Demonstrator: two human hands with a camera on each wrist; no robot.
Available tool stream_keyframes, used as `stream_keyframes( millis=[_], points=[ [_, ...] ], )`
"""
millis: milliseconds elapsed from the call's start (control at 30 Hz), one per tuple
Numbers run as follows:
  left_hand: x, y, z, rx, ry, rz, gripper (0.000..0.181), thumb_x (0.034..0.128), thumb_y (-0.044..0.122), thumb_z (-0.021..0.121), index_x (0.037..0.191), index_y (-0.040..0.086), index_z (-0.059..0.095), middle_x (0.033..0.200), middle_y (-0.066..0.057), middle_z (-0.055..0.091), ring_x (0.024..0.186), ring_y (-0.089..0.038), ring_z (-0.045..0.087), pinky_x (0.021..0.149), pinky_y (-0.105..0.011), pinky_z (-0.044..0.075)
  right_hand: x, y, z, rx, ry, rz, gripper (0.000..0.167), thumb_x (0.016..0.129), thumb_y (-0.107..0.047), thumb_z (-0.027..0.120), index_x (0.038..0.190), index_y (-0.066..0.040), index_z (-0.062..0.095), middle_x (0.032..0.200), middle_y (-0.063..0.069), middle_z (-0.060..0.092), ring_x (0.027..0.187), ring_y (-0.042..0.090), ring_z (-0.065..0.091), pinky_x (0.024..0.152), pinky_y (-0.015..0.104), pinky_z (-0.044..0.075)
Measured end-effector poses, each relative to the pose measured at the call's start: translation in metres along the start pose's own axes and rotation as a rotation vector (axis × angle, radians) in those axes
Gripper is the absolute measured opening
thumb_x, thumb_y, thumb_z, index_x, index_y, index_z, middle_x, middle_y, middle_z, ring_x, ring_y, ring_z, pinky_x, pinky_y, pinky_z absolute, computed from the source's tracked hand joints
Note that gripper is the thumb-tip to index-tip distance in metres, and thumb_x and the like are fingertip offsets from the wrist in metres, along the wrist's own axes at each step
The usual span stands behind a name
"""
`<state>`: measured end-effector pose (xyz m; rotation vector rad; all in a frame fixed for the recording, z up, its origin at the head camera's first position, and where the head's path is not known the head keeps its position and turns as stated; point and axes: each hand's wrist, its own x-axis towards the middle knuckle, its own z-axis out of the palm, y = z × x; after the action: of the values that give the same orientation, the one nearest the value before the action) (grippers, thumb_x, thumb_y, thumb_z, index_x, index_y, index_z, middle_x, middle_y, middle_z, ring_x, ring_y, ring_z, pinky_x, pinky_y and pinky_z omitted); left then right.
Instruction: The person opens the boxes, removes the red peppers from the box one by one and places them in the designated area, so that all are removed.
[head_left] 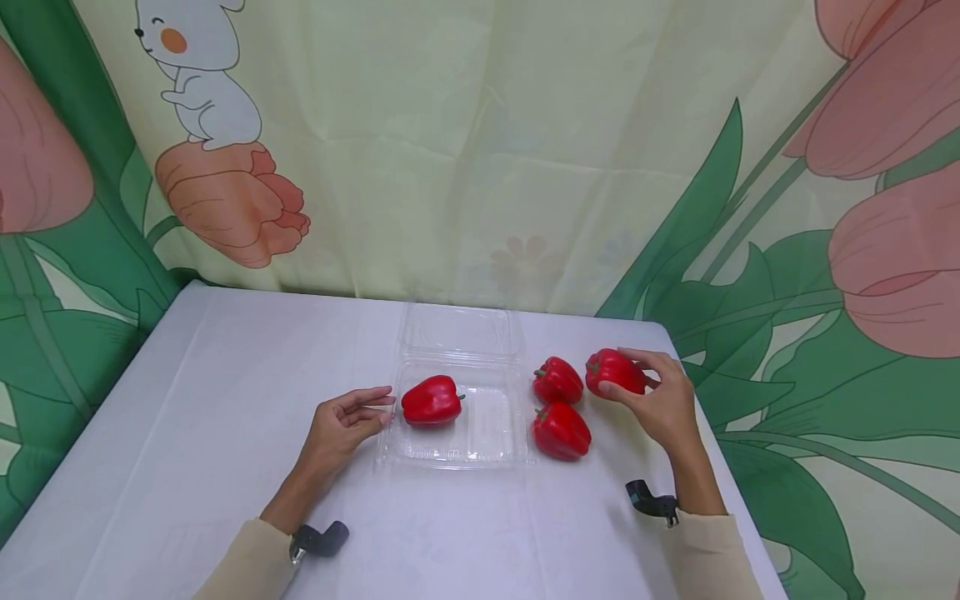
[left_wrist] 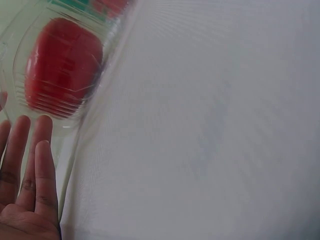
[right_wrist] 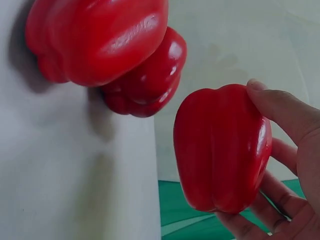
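In the head view, a clear plastic container (head_left: 495, 417) lies with its lid folded back, one red bell pepper (head_left: 432, 401) in its left part. My left hand (head_left: 341, 429) touches the container's left edge, fingers fairly straight, as the left wrist view also suggests with the pepper (left_wrist: 64, 65) behind clear plastic. My right hand (head_left: 663, 400) holds another red pepper (head_left: 615, 372) between thumb and fingers; in the right wrist view this pepper (right_wrist: 222, 147) is gripped at its side. Two more red peppers (head_left: 558, 381) (right_wrist: 97, 40) lie right of the container.
The table (head_left: 225, 400) is covered in white cloth. Behind it hangs a curtain (head_left: 465, 167) printed with tulips and a white animal. The container's lid (head_left: 459, 332) lies toward the table's far edge.
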<state>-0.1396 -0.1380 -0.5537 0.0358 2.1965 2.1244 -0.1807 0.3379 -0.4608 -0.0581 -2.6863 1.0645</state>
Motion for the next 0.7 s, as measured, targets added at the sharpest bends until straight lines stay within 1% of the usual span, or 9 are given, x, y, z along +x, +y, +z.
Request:
stream_keyframes(
  millis=[133, 400, 700],
  points=[
    [0.000, 0.000, 0.000, -0.002, 0.001, 0.005, 0.049, 0.0929, 0.016, 0.084, 0.139, 0.009, 0.068, 0.134, -0.015, 0.074, 0.106, -0.015, 0.078, 0.093, -0.018, 0.060, 0.002, 0.004, -0.002, -0.004, -0.002, 0.003, 0.076, 0.081, -0.032, 0.094, 0.149, -0.019, 0.062, 0.150, 0.015, 0.056, 0.137, 0.041, 0.052, 0.101, 0.064, 0.058],
    [0.001, -0.003, 0.000, -0.001, 0.000, 0.008, 0.049, 0.0928, 0.019, 0.084, 0.138, 0.011, 0.069, 0.134, -0.015, 0.074, 0.107, -0.015, 0.078, 0.093, -0.018, 0.060, 0.006, 0.014, -0.002, -0.010, -0.008, 0.025, 0.077, 0.081, -0.032, 0.094, 0.150, -0.019, 0.061, 0.151, 0.015, 0.055, 0.138, 0.041, 0.051, 0.101, 0.063, 0.058],
    [0.001, -0.002, 0.000, 0.000, 0.006, 0.001, 0.049, 0.0928, 0.018, 0.084, 0.138, 0.012, 0.069, 0.134, -0.015, 0.074, 0.106, -0.013, 0.078, 0.093, -0.018, 0.060, 0.011, 0.025, 0.001, -0.018, -0.021, 0.053, 0.077, 0.083, -0.028, 0.093, 0.151, -0.016, 0.059, 0.153, 0.019, 0.053, 0.139, 0.044, 0.050, 0.103, 0.064, 0.057]
  ],
)
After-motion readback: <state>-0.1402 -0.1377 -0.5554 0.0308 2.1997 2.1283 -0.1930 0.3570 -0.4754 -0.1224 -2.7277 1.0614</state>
